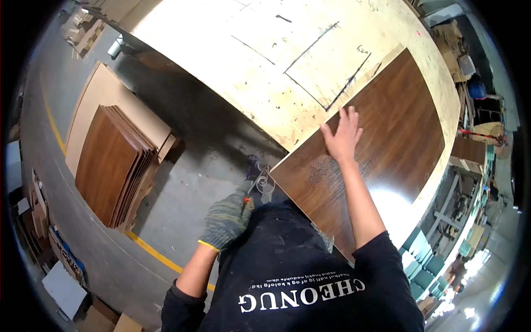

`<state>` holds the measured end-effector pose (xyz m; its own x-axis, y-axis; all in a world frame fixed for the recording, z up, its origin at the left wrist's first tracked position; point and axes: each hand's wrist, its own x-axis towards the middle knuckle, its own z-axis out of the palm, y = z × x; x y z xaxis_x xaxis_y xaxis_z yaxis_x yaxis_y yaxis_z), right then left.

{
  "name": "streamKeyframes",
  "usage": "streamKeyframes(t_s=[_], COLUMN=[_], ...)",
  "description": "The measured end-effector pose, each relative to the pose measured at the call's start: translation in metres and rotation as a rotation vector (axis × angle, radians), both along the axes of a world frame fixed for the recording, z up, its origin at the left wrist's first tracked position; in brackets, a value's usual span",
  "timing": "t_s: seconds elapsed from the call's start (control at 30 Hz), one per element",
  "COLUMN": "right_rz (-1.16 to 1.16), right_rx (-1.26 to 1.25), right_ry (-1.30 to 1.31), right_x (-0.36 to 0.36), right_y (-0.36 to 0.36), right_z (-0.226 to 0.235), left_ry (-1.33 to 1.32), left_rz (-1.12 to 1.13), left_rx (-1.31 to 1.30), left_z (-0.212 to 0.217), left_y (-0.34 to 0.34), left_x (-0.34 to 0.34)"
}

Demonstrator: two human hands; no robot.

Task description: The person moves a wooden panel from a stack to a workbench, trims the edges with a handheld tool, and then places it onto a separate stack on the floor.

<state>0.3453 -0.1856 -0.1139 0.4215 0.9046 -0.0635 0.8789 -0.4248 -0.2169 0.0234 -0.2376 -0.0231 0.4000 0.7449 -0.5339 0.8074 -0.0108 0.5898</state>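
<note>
A dark brown wood-grain panel (387, 138) lies on the pale worktable, its near corner jutting past the table edge toward my body. My right hand (344, 133), bare, rests on its upper face near the far long edge, fingers spread. In a grey knitted glove, my left hand (228, 218) is closed around a thin tool with an orange-red part (246, 200); its exact kind is hard to make out. The tool points up toward the panel's left corner. A thin pale curled strip (262, 180) hangs by that corner, close to the tool's tip.
The worktable (260, 83) bears black marker lines. To the left on the grey floor, a stack of brown panels (108, 166) leans over a larger light board (91, 105). Yellow line (155, 254) crosses the floor. Teal pieces (423, 265) and boards stand at the right.
</note>
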Motion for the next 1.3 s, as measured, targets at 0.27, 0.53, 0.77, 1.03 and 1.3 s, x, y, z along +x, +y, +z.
streamKeyframes(t_s=[0.27,0.53,0.77,1.03,1.3], right_rz=[-0.028,-0.029,-0.017,-0.023,-0.029], right_rx=[0.012,0.048,0.062,0.056,0.035], right_ry=[-0.098,-0.064,-0.065,-0.046,-0.018], right_x=[0.012,0.015,0.015,0.017,0.016], right_y=[-0.001,0.001,0.004,0.004,0.004], right_z=[-0.015,-0.012,-0.010,-0.008,-0.007], left_ry=[0.205,0.323,0.346,0.329,0.369], left_rz=[-0.210,-0.301,-0.365,-0.396,-0.267], left_rx=[-0.110,-0.168,-0.213,-0.267,-0.270], left_z=[-0.007,-0.004,-0.012,-0.055,-0.046], left_y=[0.024,0.029,0.034,0.039,0.063], left_x=[0.038,0.048,0.047,0.045,0.054])
